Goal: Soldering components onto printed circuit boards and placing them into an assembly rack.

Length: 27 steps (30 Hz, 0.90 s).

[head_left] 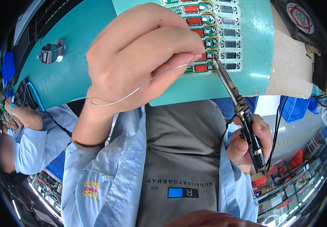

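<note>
My left hand (144, 56) is closed in a pinch on a thin silvery solder wire (163, 72), which trails back across the palm towards the wrist. Its fingertips hover over the left side of a column of small green circuit boards (209, 44), covering part of them. Each board carries a red component and a display module (230, 55) with dark digits. My right hand (252, 140) is wrapped round the black handle of a soldering iron (247, 123). The iron slants up and left, its tip at the lower boards, close to the left fingertips; whether it touches cannot be told.
The boards lie on a teal work surface (254, 81). A metal tally counter (48, 56) stands at the left. A black round device (299, 19) is at the upper right, with blue crates (293, 109) below. Another person's arm (29, 117) is at the far left.
</note>
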Available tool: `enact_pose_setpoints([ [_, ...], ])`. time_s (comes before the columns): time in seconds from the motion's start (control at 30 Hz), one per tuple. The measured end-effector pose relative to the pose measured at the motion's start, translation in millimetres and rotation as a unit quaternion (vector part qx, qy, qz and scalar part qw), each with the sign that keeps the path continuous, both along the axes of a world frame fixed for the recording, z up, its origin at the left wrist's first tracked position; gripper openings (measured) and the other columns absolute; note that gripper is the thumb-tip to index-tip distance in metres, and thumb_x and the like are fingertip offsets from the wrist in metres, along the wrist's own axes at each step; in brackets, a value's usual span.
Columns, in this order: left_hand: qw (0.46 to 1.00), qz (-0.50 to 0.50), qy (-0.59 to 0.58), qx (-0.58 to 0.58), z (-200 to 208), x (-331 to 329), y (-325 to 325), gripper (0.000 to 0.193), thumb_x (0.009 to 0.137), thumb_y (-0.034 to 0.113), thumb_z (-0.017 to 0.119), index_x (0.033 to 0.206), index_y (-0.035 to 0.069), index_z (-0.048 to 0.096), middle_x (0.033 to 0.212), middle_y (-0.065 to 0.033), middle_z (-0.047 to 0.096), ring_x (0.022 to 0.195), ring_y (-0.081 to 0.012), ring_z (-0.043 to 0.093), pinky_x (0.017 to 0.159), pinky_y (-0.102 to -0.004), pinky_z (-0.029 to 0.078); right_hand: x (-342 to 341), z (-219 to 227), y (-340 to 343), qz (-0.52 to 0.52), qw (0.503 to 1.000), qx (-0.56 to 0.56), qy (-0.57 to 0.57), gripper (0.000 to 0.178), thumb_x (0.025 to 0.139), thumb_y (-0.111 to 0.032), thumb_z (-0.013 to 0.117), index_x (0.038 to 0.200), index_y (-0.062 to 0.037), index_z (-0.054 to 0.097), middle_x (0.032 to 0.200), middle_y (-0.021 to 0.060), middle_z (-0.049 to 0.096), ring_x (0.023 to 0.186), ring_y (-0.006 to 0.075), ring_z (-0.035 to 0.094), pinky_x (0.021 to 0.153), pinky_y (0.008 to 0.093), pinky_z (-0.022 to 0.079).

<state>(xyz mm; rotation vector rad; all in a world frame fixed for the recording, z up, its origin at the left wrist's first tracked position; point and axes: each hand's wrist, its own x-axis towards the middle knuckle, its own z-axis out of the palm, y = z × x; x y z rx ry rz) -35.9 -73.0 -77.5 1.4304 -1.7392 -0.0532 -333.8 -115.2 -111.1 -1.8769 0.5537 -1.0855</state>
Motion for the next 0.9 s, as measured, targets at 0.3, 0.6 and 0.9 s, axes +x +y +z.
enact_pose_setpoints([
  [0.3, 0.999, 0.016, 0.033, -0.012, -0.9, 3.6, 6.5, 0.020, 0.069, -0.005, 0.080, 0.088, 0.001, 0.076, 0.091, -0.0104, 0.071, 0.075, -0.0187, 0.064, 0.064, -0.0264, 0.051, -4.1, -1.3, -3.2, 0.021, 1.000, -0.007, -0.014, 0.048, 0.093, -0.028, 0.079, 0.127, -0.0005, 0.059, 0.103, 0.0173, 0.066, 0.074, 0.0236, 0.064, 0.066, 0.0351, 0.053],
  [0.6, 0.999, 0.014, 0.038, -0.025, -1.0, 4.2, 12.2, 0.020, 0.069, -0.005, 0.079, 0.088, 0.001, 0.076, 0.090, -0.0104, 0.071, 0.075, -0.0190, 0.064, 0.064, -0.0265, 0.051, -5.3, 2.1, 1.5, 0.034, 0.999, -0.001, -0.014, 0.051, 0.094, -0.031, 0.078, 0.131, -0.0027, 0.057, 0.107, 0.0172, 0.064, 0.078, 0.0236, 0.064, 0.067, 0.0349, 0.052],
  [0.9, 1.000, 0.015, 0.004, -0.012, 3.3, 1.6, 11.0, 0.019, 0.070, -0.004, 0.079, 0.088, 0.001, 0.076, 0.090, -0.0104, 0.071, 0.074, -0.0189, 0.064, 0.064, -0.0266, 0.051, -2.7, 5.0, 2.9, 0.019, 1.000, 0.002, 0.015, 0.050, 0.094, -0.034, 0.078, 0.127, -0.0009, 0.059, 0.101, 0.0179, 0.065, 0.075, 0.0249, 0.066, 0.067, 0.0345, 0.053],
])
